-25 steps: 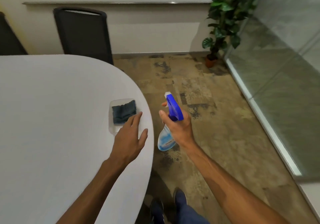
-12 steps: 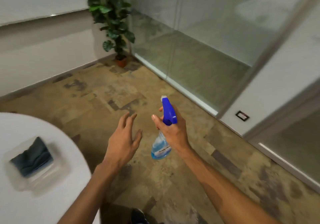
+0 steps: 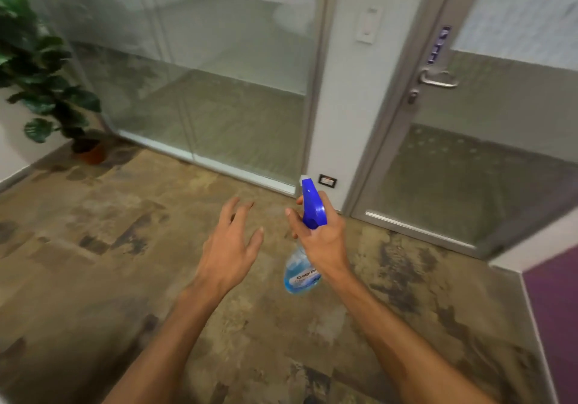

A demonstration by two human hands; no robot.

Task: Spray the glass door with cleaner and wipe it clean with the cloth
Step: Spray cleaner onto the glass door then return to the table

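Observation:
My right hand (image 3: 323,241) grips a spray bottle (image 3: 301,273) with a blue trigger head and pale blue liquid, its nozzle aimed forward at waist height. My left hand (image 3: 230,247) hovers beside it, fingers spread, holding nothing. The glass door (image 3: 488,153) stands ahead on the right in a grey metal frame, with a lever handle (image 3: 438,79) on its left edge. It is a step or two beyond my hands. The cloth is out of view.
A fixed glass wall (image 3: 219,90) runs along the left of the door, split from it by a white pillar with a floor socket (image 3: 327,180). A potted plant (image 3: 40,68) stands in the left corner. A purple panel (image 3: 556,309) juts in at right. Mottled brown floor lies underfoot.
My view has swung right, away from the white table and the cloth, which have left the frame. The glass door has come into view. My left hand came off the table and is spread.

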